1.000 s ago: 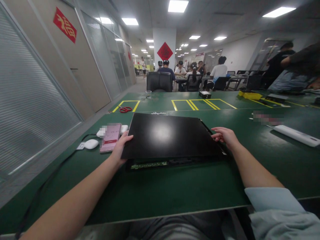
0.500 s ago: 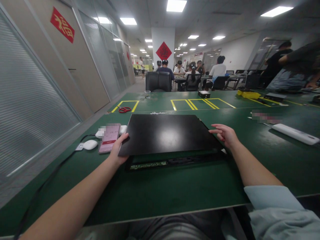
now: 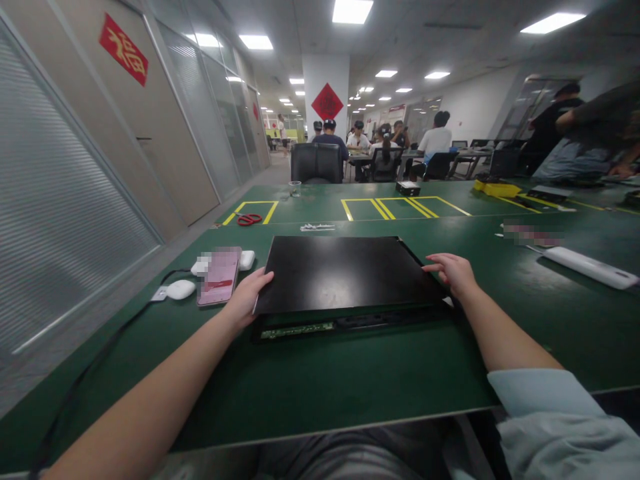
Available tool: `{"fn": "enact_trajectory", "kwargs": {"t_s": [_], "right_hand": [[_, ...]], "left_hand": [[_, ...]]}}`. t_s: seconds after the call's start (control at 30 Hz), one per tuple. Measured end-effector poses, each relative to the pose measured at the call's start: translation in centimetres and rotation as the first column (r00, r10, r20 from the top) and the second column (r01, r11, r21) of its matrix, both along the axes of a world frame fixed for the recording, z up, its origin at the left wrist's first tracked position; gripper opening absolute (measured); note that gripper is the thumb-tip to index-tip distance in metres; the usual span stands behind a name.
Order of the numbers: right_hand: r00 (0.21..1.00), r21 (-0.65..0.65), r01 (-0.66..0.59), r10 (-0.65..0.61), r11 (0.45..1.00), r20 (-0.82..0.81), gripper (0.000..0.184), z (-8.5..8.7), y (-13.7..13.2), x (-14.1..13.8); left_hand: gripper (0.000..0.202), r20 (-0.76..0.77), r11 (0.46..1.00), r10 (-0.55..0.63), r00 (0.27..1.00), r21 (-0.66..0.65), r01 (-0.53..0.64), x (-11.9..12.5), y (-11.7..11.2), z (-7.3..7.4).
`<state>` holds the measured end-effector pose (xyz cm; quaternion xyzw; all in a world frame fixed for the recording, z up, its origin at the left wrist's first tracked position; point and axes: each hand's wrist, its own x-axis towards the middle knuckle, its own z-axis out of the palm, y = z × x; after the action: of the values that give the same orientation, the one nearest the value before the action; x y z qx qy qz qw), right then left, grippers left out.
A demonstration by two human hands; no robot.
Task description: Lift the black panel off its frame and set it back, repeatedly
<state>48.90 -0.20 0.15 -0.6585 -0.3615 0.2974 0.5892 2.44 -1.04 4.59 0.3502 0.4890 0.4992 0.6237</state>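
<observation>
A thin black panel (image 3: 345,272) lies almost flat on a dark frame (image 3: 350,325) on the green table (image 3: 325,387). A green circuit strip (image 3: 299,330) shows along the frame's near edge. My left hand (image 3: 247,297) grips the panel's near left corner, fingers curled over its top. My right hand (image 3: 453,273) holds the panel's right edge with bent fingers.
A pink phone (image 3: 219,275), a white charger (image 3: 181,289) with a black cable and a white case (image 3: 247,259) lie left of the panel. A long white device (image 3: 593,268) is at right. Red scissors (image 3: 251,219), a cup (image 3: 296,189) and a black box (image 3: 409,189) lie farther back. People sit beyond.
The panel, lifted and tilted up at its near edge before, has come down closer to the frame and shifted slightly right. Both hands stayed at its edges.
</observation>
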Motion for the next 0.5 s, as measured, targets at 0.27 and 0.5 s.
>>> {"fn": "enact_trajectory", "kwargs": {"t_s": [0.27, 0.5], "right_hand": [[0.982, -0.061, 0.019, -0.007, 0.998, 0.189, 0.021, -0.13, -0.27, 0.11], [0.920, -0.110, 0.002, 0.041, 0.994, 0.389, 0.026, -0.32, -0.27, 0.58]], "left_hand": [[0.040, -0.084, 0.997, -0.069, 0.994, -0.045, 0.066, 0.11, -0.20, 0.36], [0.036, -0.034, 0.996, 0.059, 0.998, -0.059, -0.061, 0.05, 0.10, 0.15]]}}
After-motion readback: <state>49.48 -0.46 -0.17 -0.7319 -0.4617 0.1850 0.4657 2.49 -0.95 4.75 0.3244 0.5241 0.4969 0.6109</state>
